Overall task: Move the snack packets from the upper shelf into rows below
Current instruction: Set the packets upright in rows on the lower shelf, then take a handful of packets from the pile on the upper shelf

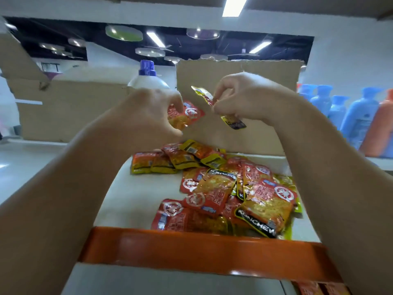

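Both hands up over the upper shelf (131,194), raised above the pile of packets (225,194)

Left hand (146,118): fingers curled, thumb and fingertips gripping a red packet (187,116) by its left side. Packet is off the shelf, face toward camera, tilted

Right hand (246,96): fingers bunched, pinching a yellow packet (234,122) near its middle. Packet is seen almost edge-on, running diagonally from upper left to lower right, both ends sticking out of the grip. Also in the air, just right of the red one, the two not touching

Pile: loose heap of red and yellow packets overlapping at all angles, mostly on the right half of the white shelf board. A few lie at the back near the cardboard panel (238,77), which stands upright behind the pile

Orange rail (202,250) runs across the shelf's front edge, near packets right behind it. Below the rail at bottom right, a bit of more red packets (319,288) shows, layout there unclear

Background: cardboard box (70,107) at left, white bottle with purple cap (147,76) behind the left hand, blue bottles (357,118) and an orange bottle (380,133) at far right

Frame is slightly motion-blurred around the hands
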A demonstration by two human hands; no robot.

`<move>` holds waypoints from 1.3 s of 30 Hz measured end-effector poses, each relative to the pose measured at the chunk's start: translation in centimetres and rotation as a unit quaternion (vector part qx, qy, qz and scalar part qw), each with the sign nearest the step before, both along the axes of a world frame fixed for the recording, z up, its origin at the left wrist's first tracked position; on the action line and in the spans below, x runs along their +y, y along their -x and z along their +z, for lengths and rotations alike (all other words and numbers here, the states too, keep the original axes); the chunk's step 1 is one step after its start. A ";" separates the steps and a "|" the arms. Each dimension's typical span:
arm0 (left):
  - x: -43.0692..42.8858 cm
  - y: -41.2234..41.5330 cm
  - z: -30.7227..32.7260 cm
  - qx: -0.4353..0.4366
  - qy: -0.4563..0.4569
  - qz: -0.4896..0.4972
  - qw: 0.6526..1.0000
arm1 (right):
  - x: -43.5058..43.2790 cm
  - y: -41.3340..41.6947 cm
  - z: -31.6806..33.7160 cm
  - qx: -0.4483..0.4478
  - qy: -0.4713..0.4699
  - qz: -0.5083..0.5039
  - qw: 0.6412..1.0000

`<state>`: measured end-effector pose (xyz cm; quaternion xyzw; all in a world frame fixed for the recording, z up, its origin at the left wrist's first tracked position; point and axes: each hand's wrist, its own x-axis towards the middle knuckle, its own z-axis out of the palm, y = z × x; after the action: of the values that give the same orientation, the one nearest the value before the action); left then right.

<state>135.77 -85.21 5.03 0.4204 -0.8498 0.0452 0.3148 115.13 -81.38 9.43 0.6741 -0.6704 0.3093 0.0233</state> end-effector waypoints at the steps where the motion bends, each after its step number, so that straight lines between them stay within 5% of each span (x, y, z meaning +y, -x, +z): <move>1: 0.6 0.5 -0.1 0.022 0.011 -0.011 1.000 | 1.2 0.9 0.4 -0.001 0.005 0.000 1.000; 14: 19.4 19.6 -1.7 0.144 0.000 -0.155 0.977 | 25.4 21.6 -5.1 -0.143 0.113 -0.041 0.982; 25: 32.7 39.8 -10.3 0.169 -0.067 -0.228 0.957 | 44.2 38.3 -14.0 -0.149 0.096 -0.179 0.968; 39: 33.8 52.3 -26.4 0.195 -0.100 -0.198 0.955 | 44.9 49.5 -29.1 -0.131 0.006 -0.270 0.954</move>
<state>83.49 -51.39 -21.40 0.2736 -0.8383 -0.1864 0.4333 65.64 -36.52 -19.63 0.4213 -0.8226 0.3812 0.0222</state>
